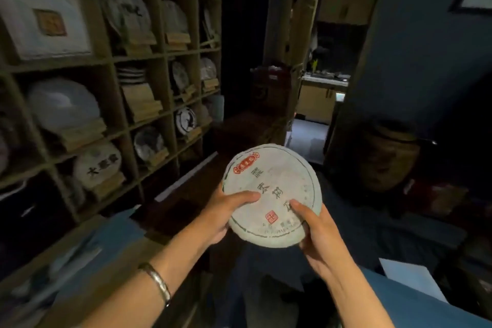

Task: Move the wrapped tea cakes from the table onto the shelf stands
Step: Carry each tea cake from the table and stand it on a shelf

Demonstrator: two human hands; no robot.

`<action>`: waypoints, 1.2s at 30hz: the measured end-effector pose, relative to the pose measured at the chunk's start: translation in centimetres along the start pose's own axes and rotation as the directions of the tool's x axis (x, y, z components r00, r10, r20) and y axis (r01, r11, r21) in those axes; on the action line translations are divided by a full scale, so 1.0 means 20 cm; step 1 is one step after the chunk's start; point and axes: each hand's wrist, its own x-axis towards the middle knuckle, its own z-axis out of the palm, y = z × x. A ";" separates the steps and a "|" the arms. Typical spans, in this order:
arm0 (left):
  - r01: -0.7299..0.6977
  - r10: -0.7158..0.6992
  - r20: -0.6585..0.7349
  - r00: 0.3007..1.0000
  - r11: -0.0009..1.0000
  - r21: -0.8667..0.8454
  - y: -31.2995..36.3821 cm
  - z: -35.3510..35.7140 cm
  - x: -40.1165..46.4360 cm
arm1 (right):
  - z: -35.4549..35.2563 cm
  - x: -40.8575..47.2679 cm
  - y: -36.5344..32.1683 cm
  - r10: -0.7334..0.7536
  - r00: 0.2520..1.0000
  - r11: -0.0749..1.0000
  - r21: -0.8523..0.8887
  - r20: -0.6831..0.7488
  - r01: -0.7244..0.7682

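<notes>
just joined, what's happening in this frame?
A person holds one wrapped tea cake in front of them with both hands: left hand on its left edge, right hand on its lower right. The shelf on the left already shows other cakes on wooden stands. This one is not placed yet.

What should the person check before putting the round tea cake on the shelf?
1. Left hand grips the round white paper-wrapped tea cake: ok.
2. Right hand grips it too: ok.
3. Cake's printed face turned toward the person: ok.
4. Free wooden stand in the dark wooden grid shelf: cannot tell, too dim.
5. Cake near the shelf: not ok, it is held apart from it.
</notes>
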 end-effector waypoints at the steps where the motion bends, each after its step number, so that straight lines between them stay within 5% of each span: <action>1: 0.001 -0.001 0.003 1.000 1.000 0.005 0.06 -0.11 0.00 | 0.09 0.06 0.05 0.038 0.998 0.998 0.055 0.041 -0.040; 5: -0.007 0.009 -0.032 0.999 0.999 0.047 0.23 -0.50 0.00 | 0.43 0.27 0.24 0.084 0.994 0.973 0.211 0.076 -0.098; 10: -0.010 0.035 -0.236 0.971 0.994 0.107 0.40 -0.85 -0.06 | 0.81 0.44 0.38 0.112 0.992 0.929 0.349 0.061 -0.126; 16: -0.120 0.131 -0.301 0.945 0.991 0.054 0.41 -1.02 -0.07 | 1.14 0.60 0.48 0.067 0.998 0.878 0.473 0.017 -0.067; 21: -0.326 0.290 -0.350 0.891 0.944 -0.047 0.35 -1.02 0.08 | 1.26 0.68 0.60 0.170 0.971 0.791 0.565 0.169 -0.237; 27: -0.413 0.376 -0.456 0.807 0.911 0.022 0.38 -1.08 0.28 | 1.18 0.90 0.57 0.311 0.901 0.847 0.342 0.301 -0.406; 36: -0.439 0.399 -0.543 0.739 0.896 0.062 0.47 -1.03 0.93 | 0.85 1.63 0.26 0.134 0.921 0.990 -0.013 0.365 -0.139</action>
